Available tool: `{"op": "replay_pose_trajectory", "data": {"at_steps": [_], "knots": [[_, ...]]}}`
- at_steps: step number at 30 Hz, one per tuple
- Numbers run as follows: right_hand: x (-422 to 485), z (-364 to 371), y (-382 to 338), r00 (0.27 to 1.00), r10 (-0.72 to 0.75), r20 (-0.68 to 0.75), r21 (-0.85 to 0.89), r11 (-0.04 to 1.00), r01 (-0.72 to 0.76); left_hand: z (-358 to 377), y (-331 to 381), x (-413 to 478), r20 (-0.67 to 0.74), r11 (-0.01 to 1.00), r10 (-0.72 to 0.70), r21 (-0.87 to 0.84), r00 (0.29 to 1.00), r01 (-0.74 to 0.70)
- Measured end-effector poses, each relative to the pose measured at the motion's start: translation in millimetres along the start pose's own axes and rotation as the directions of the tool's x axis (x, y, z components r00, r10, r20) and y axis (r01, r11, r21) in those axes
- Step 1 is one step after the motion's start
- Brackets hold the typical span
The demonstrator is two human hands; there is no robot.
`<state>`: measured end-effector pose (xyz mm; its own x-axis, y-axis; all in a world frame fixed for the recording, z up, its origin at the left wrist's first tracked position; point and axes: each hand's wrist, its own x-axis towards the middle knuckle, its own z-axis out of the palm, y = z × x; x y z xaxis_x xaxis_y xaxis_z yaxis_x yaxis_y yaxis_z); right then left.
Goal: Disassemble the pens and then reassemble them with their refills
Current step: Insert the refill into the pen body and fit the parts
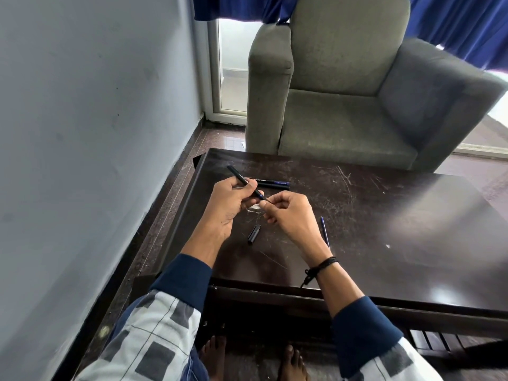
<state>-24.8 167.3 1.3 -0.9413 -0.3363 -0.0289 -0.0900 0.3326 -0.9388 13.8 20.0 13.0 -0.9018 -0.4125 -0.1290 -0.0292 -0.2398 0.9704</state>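
My left hand (pixel 229 204) grips a black pen barrel (pixel 237 176) that slants up and to the left above the dark table (pixel 384 215). At the barrel's lower end, the fingertips of my right hand (pixel 288 213) pinch the pen's tip (pixel 265 198). A black pen cap (pixel 254 234) lies on the table just below my hands. A loose blue refill (pixel 325 232) lies to the right of my right wrist. Another black pen (pixel 272 184) with a blue label rests flat behind my hands.
A grey armchair (pixel 357 92) stands behind the table. A pale wall (pixel 96 133) runs along the left, with dark floor (pixel 165 193) between it and the table's left edge. Blue curtains (pixel 453 20) hang at the back. My bare feet (pixel 217 353) are under the table.
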Motion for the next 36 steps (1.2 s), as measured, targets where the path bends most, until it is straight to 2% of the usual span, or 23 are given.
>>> {"op": "replay_pose_trajectory", "data": {"at_steps": [7, 13, 20, 30, 36], "knots": [[1.0, 1.1, 0.0, 0.999, 0.030, 0.017, -0.028, 0.999, -0.030, -0.1, 0.8, -0.2, 0.009, 1.000, 0.005, -0.003, 1.000, -0.005], [-0.5, -0.2, -1.2, 1.000, 0.000, 0.001, -0.006, 1.000, 0.000, -0.1, -0.1, 1.0, -0.010, 1.000, 0.004, 0.026, 1.000, -0.003], [0.0, 0.5, -1.6, 0.999, 0.031, 0.017, -0.065, 0.997, -0.029, -0.1, -1.8, 2.1, 0.003, 0.999, 0.009, 0.036, 1.000, -0.009], [-2.1, -0.3, -5.0, 1.000, 0.009, 0.006, -0.015, 1.000, -0.009, 0.4, -3.9, 3.1, 0.007, 0.999, 0.009, 0.048, 1.000, -0.009], [-2.6, 0.3, -5.4, 0.999, 0.036, 0.025, -0.048, 0.998, -0.035, 0.6, -2.4, 2.0, 0.015, 0.999, 0.013, 0.041, 1.000, -0.013]]}}
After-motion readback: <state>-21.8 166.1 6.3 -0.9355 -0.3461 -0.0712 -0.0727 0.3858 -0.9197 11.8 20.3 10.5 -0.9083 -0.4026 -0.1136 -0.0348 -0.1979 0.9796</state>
